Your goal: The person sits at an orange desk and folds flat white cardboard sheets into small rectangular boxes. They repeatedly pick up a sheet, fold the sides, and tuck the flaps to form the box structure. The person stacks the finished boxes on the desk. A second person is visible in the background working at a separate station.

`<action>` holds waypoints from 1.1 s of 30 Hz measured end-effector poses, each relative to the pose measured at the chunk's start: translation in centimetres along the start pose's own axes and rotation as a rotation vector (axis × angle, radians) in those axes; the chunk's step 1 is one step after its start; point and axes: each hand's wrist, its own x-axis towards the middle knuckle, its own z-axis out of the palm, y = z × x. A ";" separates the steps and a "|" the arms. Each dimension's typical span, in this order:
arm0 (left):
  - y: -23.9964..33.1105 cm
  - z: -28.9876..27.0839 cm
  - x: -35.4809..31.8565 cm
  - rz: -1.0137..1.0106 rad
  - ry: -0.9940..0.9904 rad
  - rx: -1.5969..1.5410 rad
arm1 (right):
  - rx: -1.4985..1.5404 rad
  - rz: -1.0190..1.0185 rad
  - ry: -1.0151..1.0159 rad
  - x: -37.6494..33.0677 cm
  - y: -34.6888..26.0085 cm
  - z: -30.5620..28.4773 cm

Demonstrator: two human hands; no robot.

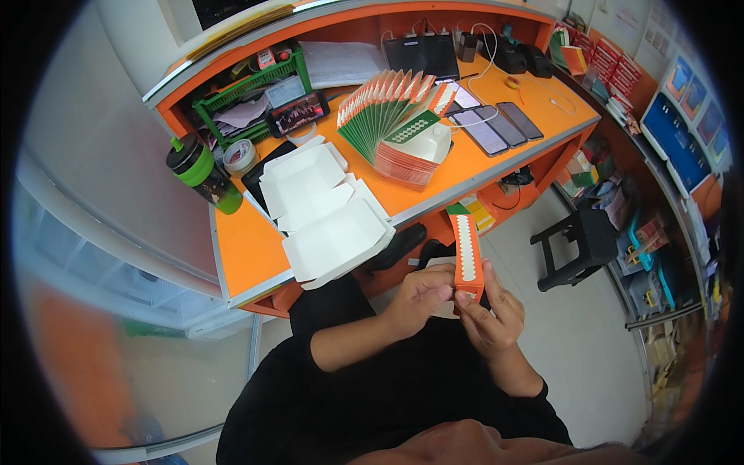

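Observation:
An orange paper food carton (470,267) with a scalloped white strip and a green end is held upright in front of my body, its side toward me. My right hand (496,316) grips its lower right part, thumb on the near side and fingers along the right edge. At the lower left corner, the fingers of my left hand (422,301) are bent in a pinch against the carton. A fanned, nested stack of green-and-orange cartons (403,172) stands on the orange desk (244,260). Opened white cartons (339,239) lie left of the stack, overhanging the desk's front edge.
Several phones (479,133) lie to the right of the stack. A propped phone (297,114) shows a video before a green basket (252,101). A green-and-black bottle (203,174) and a tape roll (239,156) stand at left. A black stool (577,244) is on the floor at right.

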 end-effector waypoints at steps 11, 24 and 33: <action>2.1 1.3 0.8 0.285 -0.411 1.014 | 0.914 1.110 -0.054 -3.1 7.1 -5.4; 8.7 2.5 -3.8 0.764 -0.300 1.527 | 1.109 1.012 -0.395 2.2 4.9 -5.8; 25.8 -17.6 -12.1 0.661 1.334 1.291 | 1.251 0.803 -0.826 13.9 1.8 8.5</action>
